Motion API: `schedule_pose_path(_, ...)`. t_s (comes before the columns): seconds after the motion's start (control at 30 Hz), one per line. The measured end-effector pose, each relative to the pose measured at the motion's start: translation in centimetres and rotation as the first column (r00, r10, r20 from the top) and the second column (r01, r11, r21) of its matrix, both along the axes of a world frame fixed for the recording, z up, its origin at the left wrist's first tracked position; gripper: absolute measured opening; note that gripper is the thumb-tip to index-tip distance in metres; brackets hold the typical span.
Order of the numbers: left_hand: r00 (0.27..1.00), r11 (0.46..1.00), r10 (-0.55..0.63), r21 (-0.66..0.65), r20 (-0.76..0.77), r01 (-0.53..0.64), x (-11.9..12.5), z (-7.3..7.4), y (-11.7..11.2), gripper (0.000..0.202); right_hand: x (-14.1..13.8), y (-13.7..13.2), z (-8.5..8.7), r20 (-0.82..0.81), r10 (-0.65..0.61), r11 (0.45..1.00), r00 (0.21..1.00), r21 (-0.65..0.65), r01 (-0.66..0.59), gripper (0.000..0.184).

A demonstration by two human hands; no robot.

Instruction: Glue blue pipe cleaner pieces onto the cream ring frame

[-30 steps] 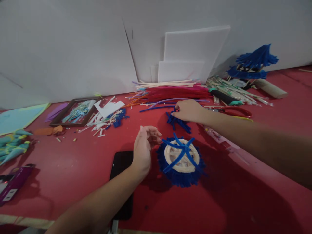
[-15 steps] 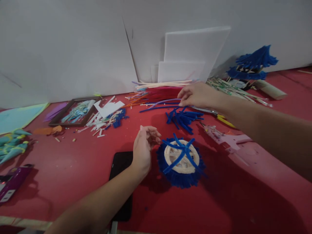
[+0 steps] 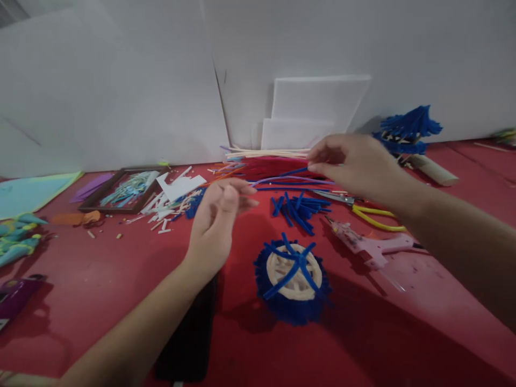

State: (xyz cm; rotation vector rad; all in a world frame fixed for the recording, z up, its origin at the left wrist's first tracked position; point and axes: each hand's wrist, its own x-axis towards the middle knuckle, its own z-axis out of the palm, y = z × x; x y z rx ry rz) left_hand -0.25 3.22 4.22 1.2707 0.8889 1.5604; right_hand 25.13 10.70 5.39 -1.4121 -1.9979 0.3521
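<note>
My right hand [image 3: 342,161] is raised over the back of the table, thumb and fingers pinched on a short blue pipe cleaner [image 3: 293,172] that points left. My left hand [image 3: 221,215] hovers left of centre with its fingers apart and nothing visible in it. Between and below the hands lies a pile of cut blue pipe cleaners [image 3: 304,207]. Nearer to me sits a round piece [image 3: 274,279] with a fuzzy blue rim, a cream ring and blue pipe cleaners crossing over its top.
Yellow-handled scissors [image 3: 377,217] and a pink glue gun [image 3: 374,247] lie at right. Long pipe cleaners [image 3: 274,161] line the back, before white boards [image 3: 318,99]. A black phone [image 3: 187,338] is under my left forearm. A brown frame [image 3: 116,188] and scraps [image 3: 177,196] lie left.
My right hand has lifted from above the blue pile, with a blue pipe cleaner now showing at its fingertips. My left hand has moved up and left. The camera view has shifted slightly.
</note>
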Motion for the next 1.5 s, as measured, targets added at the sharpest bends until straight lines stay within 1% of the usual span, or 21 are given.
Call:
schedule_pose_path(0.03, 0.993, 0.998, -0.015, 0.061, -0.114, 0.022, 0.0, 1.2, -0.3, 0.026, -0.2, -1.6, 0.9, -0.062, -0.004, 0.999, 0.998, 0.045, 0.007, 0.024)
schedule_pose_path(0.07, 0.974, 0.995, -0.016, 0.095, -0.224, 0.038, 0.2, 2.2, -0.7, 0.027, -0.6, -3.4, 1.8, -0.182, 0.046, 0.997, 0.982, 0.065, -0.035, 0.023)
schedule_pose_path(0.13, 0.91, 0.979, -0.041, 0.164, -0.413, 0.118, 0.9, 3.8, -1.7, 0.027, -1.3, -6.7, 3.0, -0.371, 0.125, 0.99, 0.92, 0.112, -0.089, 0.018)
schedule_pose_path(0.2, 0.861, 0.95, -0.046, 0.244, -0.506, 0.194, 1.9, 4.3, -2.4, 0.01, -1.9, -9.2, 3.4, -0.462, 0.184, 0.982, 0.868, 0.119, -0.145, 0.012)
schedule_pose_path(0.27, 0.843, 0.925, -0.057, 0.289, -0.534, 0.246, 2.8, 3.8, -2.8, 0.016, -2.3, -10.4, 3.1, -0.517, 0.19, 0.982, 0.834, 0.111, -0.155, 0.014)
schedule_pose_path(0.33, 0.865, 0.939, -0.067, 0.261, -0.497, 0.223, 3.5, 2.8, -2.9, 0.012, -2.6, -10.5, 2.5, -0.563, 0.139, 0.99, 0.814, 0.077, -0.117, 0.024)
schedule_pose_path(0.4, 0.912, 0.962, -0.105, 0.191, -0.398, 0.194, 3.8, 1.9, -2.9, 0.005, -2.6, -10.0, 1.9, -0.59, 0.071, 0.997, 0.804, 0.018, -0.075, 0.033)
schedule_pose_path(0.5, 0.944, 0.976, -0.138, 0.121, -0.3, 0.181, 3.9, 1.2, -3.0, 0.011, -2.4, -9.4, 1.4, -0.609, 0.056, 0.997, 0.792, -0.015, -0.082, 0.036)
schedule_pose_path(0.57, 0.943, 0.976, -0.135, 0.122, -0.304, 0.179, 3.8, 1.1, -3.1, 0.007, -2.3, -9.3, 1.2, -0.619, 0.102, 0.99, 0.779, -0.013, -0.14, 0.034)
schedule_pose_path(0.63, 0.947, 0.977, -0.14, 0.115, -0.29, 0.18, 3.8, 0.9, -3.2, 0.006, -2.3, -9.5, 1.2, -0.626, 0.183, 0.97, 0.759, -0.011, -0.242, 0.031)
schedule_pose_path(0.73, 0.959, 0.976, -0.206, 0.029, -0.196, 0.215, 3.8, 0.6, -3.3, 0.007, -2.8, -9.8, 1.2, -0.58, 0.296, 0.936, 0.759, 0.017, -0.352, 0.021)
schedule_pose_path(0.8, 0.958, 0.965, -0.264, -0.031, -0.117, 0.262, 3.9, 0.5, -3.1, 0.008, -3.0, -9.9, 1.0, -0.503, 0.333, 0.935, 0.797, 0.066, -0.349, 0.015)
schedule_pose_path(0.87, 0.949, 0.949, -0.309, -0.077, -0.059, 0.305, 3.9, 0.5, -3.0, 0.009, -3.0, -9.8, 0.9, -0.443, 0.338, 0.941, 0.83, 0.138, -0.309, 0.013)
schedule_pose_path(0.97, 0.943, 0.939, -0.332, -0.107, -0.023, 0.327, 3.9, 0.8, -2.7, 0.012, -2.6, -9.5, 0.7, -0.434, 0.372, 0.928, 0.82, 0.203, -0.313, 0.003)
schedule_pose_path(1.0, 0.945, 0.941, -0.327, -0.107, -0.023, 0.322, 3.9, 0.8, -2.6, 0.014, -2.4, -9.4, 0.8, -0.435, 0.405, 0.914, 0.805, 0.224, -0.339, 0.002)
schedule_pose_path(1.1, 0.947, 0.944, -0.321, -0.089, -0.023, 0.318, 3.7, 0.7, -2.2, 0.016, -2.2, -9.3, 0.9, -0.423, 0.475, 0.879, 0.772, 0.27, -0.393, 0.009)
schedule_pose_path(1.17, 0.955, 0.954, -0.294, -0.074, -0.051, 0.29, 3.5, 0.5, -1.9, 0.012, -2.4, -9.3, 1.0, -0.447, 0.441, 0.897, 0.778, 0.254, -0.362, 0.006)
schedule_pose_path(1.23, 0.967, 0.974, -0.227, -0.037, -0.117, 0.224, 3.3, 0.2, -1.7, 0.007, -2.8, -9.3, 0.8, -0.499, 0.377, 0.926, 0.78, 0.228, -0.302, 0.013)
schedule_pose_path(1.33, 0.967, 0.99, -0.098, 0.078, -0.235, 0.12, 3.0, 0.2, -1.7, 0.007, -3.1, -9.1, 0.5, -0.527, 0.327, 0.945, 0.784, 0.177, -0.275, 0.019)
schedule_pose_path(1.4, 0.951, 0.982, -0.041, 0.162, -0.305, 0.095, 2.8, 0.3, -1.8, 0.009, -3.0, -8.9, 0.3, -0.498, 0.369, 0.929, 0.785, 0.171, -0.329, 0.013)
schedule_pose_path(1.5, 0.914, 0.958, -0.018, 0.256, -0.406, 0.132, 2.4, 0.6, -1.9, 0.009, -2.6, -8.7, 0.3, -0.458, 0.482, 0.875, 0.747, 0.21, -0.436, 0.008)
